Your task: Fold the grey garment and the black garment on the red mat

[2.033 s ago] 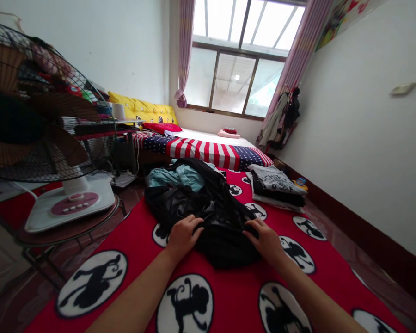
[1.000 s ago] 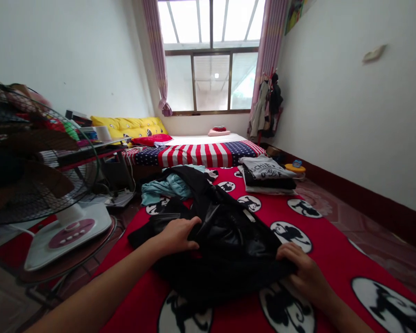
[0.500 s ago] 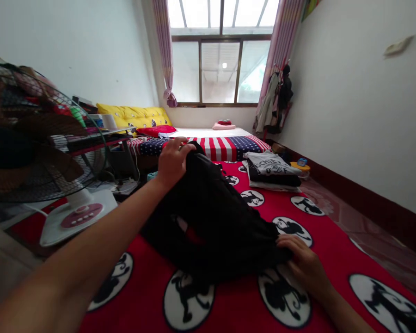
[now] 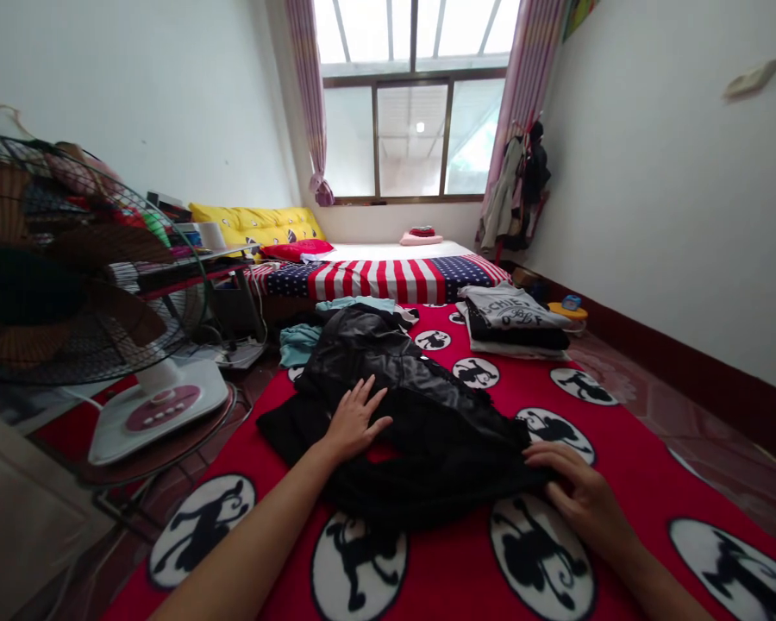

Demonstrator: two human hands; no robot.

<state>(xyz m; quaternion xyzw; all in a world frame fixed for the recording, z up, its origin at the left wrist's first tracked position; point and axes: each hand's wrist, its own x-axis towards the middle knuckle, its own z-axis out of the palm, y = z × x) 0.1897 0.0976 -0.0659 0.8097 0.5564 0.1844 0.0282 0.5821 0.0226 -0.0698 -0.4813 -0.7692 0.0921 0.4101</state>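
Note:
A black garment (image 4: 427, 431) lies spread on a red blanket (image 4: 453, 569) printed with black monkey figures in white circles. My left hand (image 4: 354, 423) rests flat on the garment's left part, fingers spread. My right hand (image 4: 578, 496) presses down on the garment's right edge with the fingers curled over the cloth. Behind the black garment lies a crumpled teal garment (image 4: 301, 341).
A stack of folded shirts (image 4: 514, 323) sits at the back right of the blanket. A standing fan (image 4: 71, 285) is on a low stool at the left. A stars-and-stripes bedcover (image 4: 381, 278), yellow pillows (image 4: 259, 226) and hanging clothes (image 4: 514, 203) lie beyond.
My left hand had lifted the garment's far part up and away; it has now come back down and lies flat on the cloth. My right hand stayed at the right edge.

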